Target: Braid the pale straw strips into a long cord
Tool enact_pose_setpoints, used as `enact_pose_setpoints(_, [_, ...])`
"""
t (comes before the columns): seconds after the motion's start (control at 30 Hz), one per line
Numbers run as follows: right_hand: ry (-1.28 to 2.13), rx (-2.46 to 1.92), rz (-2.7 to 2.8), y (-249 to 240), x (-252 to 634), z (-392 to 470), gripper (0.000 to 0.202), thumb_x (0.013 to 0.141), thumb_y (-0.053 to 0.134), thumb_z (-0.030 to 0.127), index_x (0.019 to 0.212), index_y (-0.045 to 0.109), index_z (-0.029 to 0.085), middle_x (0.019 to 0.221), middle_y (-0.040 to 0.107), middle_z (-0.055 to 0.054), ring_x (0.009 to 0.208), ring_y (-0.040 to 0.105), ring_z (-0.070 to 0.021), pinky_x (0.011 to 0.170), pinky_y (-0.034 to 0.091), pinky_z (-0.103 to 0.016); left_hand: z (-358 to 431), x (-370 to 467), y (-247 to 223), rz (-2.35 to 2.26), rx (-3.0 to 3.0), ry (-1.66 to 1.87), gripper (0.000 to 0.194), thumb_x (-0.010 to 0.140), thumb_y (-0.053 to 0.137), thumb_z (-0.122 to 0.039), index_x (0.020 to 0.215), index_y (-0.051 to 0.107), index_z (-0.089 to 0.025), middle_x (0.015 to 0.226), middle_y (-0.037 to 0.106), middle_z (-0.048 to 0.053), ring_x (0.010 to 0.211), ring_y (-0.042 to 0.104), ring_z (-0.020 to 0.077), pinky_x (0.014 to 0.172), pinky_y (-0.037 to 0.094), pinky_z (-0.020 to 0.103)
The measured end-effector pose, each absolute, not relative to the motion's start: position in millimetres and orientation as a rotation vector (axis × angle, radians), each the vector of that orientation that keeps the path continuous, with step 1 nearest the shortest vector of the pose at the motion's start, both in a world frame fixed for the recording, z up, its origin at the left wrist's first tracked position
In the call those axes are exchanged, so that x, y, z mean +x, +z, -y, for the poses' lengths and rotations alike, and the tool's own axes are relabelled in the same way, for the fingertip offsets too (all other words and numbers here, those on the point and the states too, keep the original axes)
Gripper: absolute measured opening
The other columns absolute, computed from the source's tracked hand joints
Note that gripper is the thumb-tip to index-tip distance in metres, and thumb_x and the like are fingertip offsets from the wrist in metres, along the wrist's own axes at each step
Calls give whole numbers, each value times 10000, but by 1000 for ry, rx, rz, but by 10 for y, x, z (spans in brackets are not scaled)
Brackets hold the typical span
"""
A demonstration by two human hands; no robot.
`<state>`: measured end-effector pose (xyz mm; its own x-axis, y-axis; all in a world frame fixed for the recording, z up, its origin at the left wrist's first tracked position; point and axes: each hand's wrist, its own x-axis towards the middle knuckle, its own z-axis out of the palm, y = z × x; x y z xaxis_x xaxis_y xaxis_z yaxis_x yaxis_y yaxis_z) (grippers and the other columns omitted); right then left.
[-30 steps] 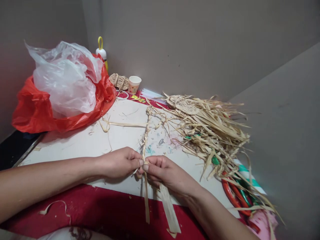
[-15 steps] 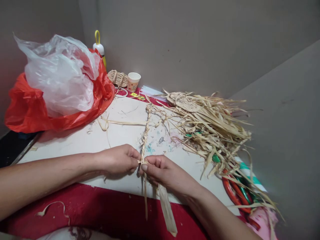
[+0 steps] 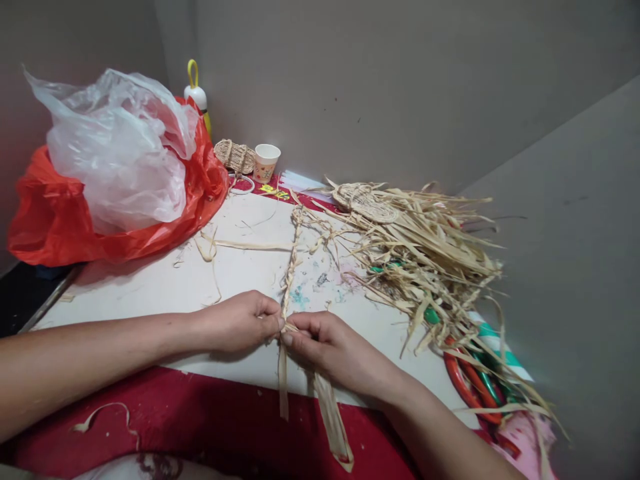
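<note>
A pale braided husk cord [image 3: 290,277] runs down the middle of the white board [image 3: 240,270] to where both hands meet. My left hand [image 3: 245,321] pinches the cord's lower end from the left. From the right, my right hand [image 3: 320,340] grips strands at the same spot, its thumb and forefinger nearly touching my left fingertips. One narrow strip [image 3: 283,380] hangs below the fingertips, and a wider husk strip [image 3: 333,420] hangs beneath my right hand over the red cloth [image 3: 225,413].
A heap of dried husks [image 3: 430,247] lies at the right with a woven oval on it. Red and clear plastic bags [image 3: 120,167] fill the left. A paper cup [image 3: 267,163] and woven piece [image 3: 235,157] stand at the back. Red handles [image 3: 465,380] lie at the right edge.
My left fingertips have moved slightly right, closer to my right hand. The narrow hanging strip has shifted left and now shows broader and shorter.
</note>
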<state>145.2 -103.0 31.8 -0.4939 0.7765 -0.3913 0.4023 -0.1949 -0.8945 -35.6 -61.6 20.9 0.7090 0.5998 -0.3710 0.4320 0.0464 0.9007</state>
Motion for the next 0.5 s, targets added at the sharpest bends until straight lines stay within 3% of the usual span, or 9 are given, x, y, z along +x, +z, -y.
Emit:
enact_pose_setpoints(0.17, [1689,-1443,1761,347,1504,1028,303,858,500,424,722,512,154,607,359,32,549,305,-84,472,256,-199,637,-348,253,-900,1660,195,237,783,418,-309,628,510,-155,576,379,-47,574,349,89,537,283,201])
enact_pose_setpoints(0.37, [1938,-1443,1395,290,1440,1048,295,839,500,409,673,492,166,451,474,43,358,328,-61,364,249,-181,705,-329,279,-946,1697,274,231,770,403,-251,650,574,-152,595,495,-37,599,420,96,560,311,203])
enact_pose_setpoints(0.5, [1959,-1415,1166,270,1307,1136,330,835,472,447,694,526,153,466,581,-2,307,371,-70,337,250,-180,752,-330,287,-948,1595,323,227,765,426,-247,632,582,-151,588,537,-29,585,449,97,572,333,207])
